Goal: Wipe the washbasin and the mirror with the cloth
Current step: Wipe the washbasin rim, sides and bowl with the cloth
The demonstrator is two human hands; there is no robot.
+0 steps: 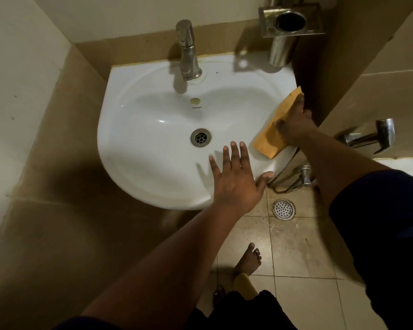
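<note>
A white washbasin [138, 148] is fixed in a tiled corner, with a chrome tap [187, 51] at its back and a metal drain [200, 137] in the bowl. An orange cloth [271, 136] lies flat on the basin's right rim. My right hand [296, 122] presses on the cloth with its fingers spread. My left hand [234, 179] rests flat on the front rim, fingers straight and spread, holding nothing. No mirror is in view.
A steel holder [290, 22] with a cup juts from the wall above the basin's right back corner. Chrome wall taps [372, 136] and pipes [296, 179] sit to the right. A floor drain [283, 209] and my bare foot [247, 260] are on the tiled floor.
</note>
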